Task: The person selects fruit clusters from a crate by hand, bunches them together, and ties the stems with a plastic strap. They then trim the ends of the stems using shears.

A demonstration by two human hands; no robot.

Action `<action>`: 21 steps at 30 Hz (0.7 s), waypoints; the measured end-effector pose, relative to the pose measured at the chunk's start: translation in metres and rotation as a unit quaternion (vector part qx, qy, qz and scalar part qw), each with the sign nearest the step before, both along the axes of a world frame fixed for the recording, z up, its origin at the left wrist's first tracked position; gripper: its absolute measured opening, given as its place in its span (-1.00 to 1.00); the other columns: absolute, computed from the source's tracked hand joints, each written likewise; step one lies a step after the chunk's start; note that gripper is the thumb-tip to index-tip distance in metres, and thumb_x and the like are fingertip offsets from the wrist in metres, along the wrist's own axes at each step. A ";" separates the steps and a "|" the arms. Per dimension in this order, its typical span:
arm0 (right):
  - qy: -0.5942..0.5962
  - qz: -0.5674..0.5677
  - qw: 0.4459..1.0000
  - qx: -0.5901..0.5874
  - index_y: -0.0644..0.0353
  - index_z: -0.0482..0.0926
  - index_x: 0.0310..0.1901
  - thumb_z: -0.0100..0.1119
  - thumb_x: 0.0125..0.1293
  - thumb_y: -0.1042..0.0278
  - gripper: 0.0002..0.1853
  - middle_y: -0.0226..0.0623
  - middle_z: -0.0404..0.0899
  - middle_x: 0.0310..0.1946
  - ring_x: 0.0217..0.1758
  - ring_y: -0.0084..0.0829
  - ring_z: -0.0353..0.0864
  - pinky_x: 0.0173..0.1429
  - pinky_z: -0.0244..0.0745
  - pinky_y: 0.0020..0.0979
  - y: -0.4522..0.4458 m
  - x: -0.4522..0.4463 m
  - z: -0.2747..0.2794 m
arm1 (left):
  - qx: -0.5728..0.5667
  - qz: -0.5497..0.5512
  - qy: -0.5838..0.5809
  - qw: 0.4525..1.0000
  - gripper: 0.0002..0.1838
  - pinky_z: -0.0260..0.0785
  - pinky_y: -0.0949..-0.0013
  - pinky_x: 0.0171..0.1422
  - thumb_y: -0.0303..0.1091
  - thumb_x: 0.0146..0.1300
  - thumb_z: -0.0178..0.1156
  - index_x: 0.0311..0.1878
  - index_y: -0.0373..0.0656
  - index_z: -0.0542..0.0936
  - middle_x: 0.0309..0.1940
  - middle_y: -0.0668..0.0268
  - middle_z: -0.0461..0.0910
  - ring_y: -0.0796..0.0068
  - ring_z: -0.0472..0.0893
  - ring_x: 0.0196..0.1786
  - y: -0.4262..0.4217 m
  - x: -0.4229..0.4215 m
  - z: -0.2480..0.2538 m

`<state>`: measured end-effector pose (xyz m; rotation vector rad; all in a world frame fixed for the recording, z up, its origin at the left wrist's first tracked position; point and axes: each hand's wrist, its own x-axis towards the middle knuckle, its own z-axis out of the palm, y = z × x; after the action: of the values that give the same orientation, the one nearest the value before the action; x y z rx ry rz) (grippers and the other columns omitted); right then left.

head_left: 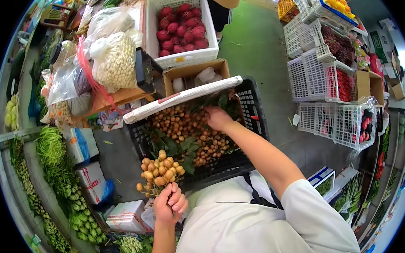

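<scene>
My left hand is closed round the stems of a bunch of longans, held upright in front of the crate's near left corner. A black plastic crate stands before me with many more longans inside, some green leaves among them. Into the crate's far side reaches my right hand, its fingers curled down against the fruit. The fingertips are partly hidden, so whatever they grip does not show. A long white foam lid lies slanted across the crate's far left edge.
Behind the crate sit a cardboard box and a white crate of dragon fruit. At left, a table bears bagged goods. Stacked white baskets stand at right. Leafy vegetables line the left shelf. A person's leg shows at the top.
</scene>
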<state>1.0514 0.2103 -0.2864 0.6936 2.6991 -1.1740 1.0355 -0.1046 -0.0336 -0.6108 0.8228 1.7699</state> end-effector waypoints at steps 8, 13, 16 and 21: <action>-0.049 0.027 0.996 0.074 0.09 0.49 0.32 0.17 0.35 0.20 -0.49 0.01 0.30 0.38 0.44 0.13 0.28 0.46 0.32 0.06 -0.019 -0.022 -0.009 | -0.032 0.053 0.000 0.998 -0.79 0.17 0.47 -0.56 -0.22 0.60 -0.04 -0.19 -0.09 0.40 -0.64 0.55 0.22 0.65 0.24 -0.65 -0.025 0.018 -0.004; -0.262 0.027 0.960 0.095 0.08 0.32 0.46 0.27 0.25 -0.05 -0.21 -0.02 0.36 0.39 0.49 0.02 0.27 0.52 0.17 0.05 -0.021 -0.045 0.022 | -0.046 0.080 -0.016 0.996 -0.79 0.17 0.48 -0.57 -0.22 0.60 -0.04 -0.20 -0.09 0.39 -0.64 0.56 0.23 0.67 0.24 -0.65 -0.030 0.025 -0.005; -0.279 -0.015 0.958 0.067 0.06 0.35 0.45 0.23 0.22 -0.23 -0.16 0.00 0.38 0.40 0.52 0.02 0.22 0.52 0.13 0.04 -0.013 -0.053 0.019 | -0.054 0.082 -0.017 0.995 -0.79 0.17 0.50 -0.59 -0.23 0.60 -0.05 -0.21 -0.08 0.39 -0.65 0.58 0.24 0.69 0.25 -0.66 -0.033 0.028 -0.006; -0.331 0.053 0.941 0.044 -0.09 0.45 0.43 0.13 0.25 -0.45 -0.17 0.01 0.33 0.48 0.58 0.07 0.14 0.59 0.00 0.10 -0.004 -0.062 0.045 | -0.061 0.080 -0.004 0.995 -0.79 0.17 0.49 -0.58 -0.23 0.60 -0.05 -0.22 -0.08 0.39 -0.64 0.58 0.22 0.68 0.24 -0.65 -0.034 0.028 -0.004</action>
<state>0.9893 0.2062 -0.2415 0.7710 2.1867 -0.6358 1.0638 -0.1386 -0.0376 -0.7820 0.9041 1.8694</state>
